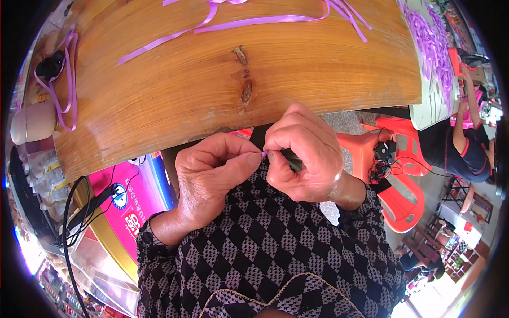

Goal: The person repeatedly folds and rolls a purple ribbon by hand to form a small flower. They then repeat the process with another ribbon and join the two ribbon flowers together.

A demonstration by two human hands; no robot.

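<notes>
My left hand (214,172) and my right hand (307,153) meet just in front of the near edge of the wooden table (175,95). Thumb and forefinger of each are pinched together, tip to tip. Between them shows a tiny purple bit of ribbon (264,153), held from both sides; the fingers cover the rest of it. Several long purple ribbons (254,22) lie loose across the far part of the tabletop, out of reach of the fingers.
At the table's left edge are a looped purple ribbon (73,79), a small black object (50,66) and black cables (66,238). To the right, a heap of purple ribbons (432,42) covers a white table. Orange plastic stools (405,212) and another person (472,153) are there too.
</notes>
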